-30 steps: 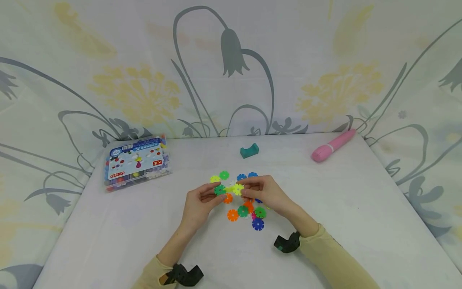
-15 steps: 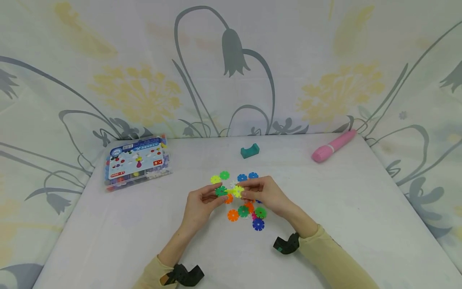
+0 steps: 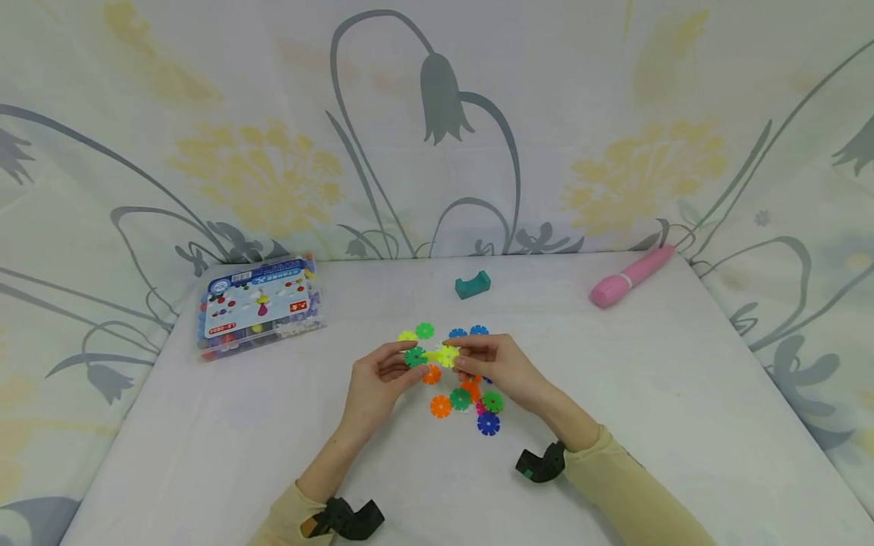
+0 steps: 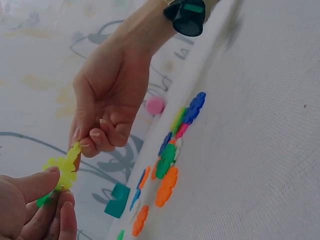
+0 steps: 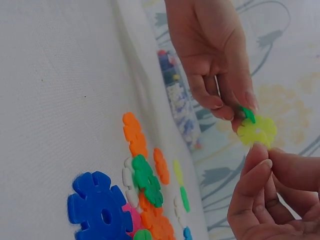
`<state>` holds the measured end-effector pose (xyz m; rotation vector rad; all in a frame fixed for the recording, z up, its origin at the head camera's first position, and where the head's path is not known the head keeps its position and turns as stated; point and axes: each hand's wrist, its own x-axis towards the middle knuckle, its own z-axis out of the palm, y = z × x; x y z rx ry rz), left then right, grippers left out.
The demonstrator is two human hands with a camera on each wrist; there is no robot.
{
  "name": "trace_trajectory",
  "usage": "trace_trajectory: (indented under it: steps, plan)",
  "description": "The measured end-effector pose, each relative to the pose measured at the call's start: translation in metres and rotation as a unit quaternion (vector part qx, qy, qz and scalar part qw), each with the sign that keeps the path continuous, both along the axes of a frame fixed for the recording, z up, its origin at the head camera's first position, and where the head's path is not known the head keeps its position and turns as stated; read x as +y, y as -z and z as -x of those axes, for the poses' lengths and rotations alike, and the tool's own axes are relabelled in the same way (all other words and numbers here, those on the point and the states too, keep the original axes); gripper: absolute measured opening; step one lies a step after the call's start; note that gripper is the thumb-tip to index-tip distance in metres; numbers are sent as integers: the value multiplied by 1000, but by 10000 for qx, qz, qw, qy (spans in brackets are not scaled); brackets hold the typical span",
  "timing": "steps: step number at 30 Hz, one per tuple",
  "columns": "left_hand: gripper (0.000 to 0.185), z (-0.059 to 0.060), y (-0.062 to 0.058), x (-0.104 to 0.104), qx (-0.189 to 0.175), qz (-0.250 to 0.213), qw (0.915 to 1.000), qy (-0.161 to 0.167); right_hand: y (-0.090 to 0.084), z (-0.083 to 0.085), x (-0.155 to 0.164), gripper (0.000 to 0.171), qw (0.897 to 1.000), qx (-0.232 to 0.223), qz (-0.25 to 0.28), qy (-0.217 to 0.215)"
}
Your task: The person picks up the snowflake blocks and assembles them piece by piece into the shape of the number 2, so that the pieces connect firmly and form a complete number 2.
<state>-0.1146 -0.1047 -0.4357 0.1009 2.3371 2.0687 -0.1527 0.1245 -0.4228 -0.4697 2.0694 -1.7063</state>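
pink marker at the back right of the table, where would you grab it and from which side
Take the pink marker around the middle of its slim barrel, coming down from above with the right hand, grip set across its length. It lies flat and slanted on the table, thicker cap end nearer, with nothing beside it, so both long sides look free.

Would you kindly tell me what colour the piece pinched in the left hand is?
Green: the snowflake piece, clearest in the head view.

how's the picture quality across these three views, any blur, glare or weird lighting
Head view: even, soft light, no glare, faint shadows; the pink pen and plastic box look sharp. Left wrist view: the right hand is fairly clear, the backdrop soft. Right wrist view: the blue disc is blurred, the left hand sharper.
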Motion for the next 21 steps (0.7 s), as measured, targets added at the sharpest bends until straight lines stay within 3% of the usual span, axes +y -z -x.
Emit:
trace_trajectory:
  steps: [21]
  plan:
    - [39, -1, -1, 2, -125, -41, 9999, 112, -1, -1, 0, 47, 10000, -36, 87, 10]
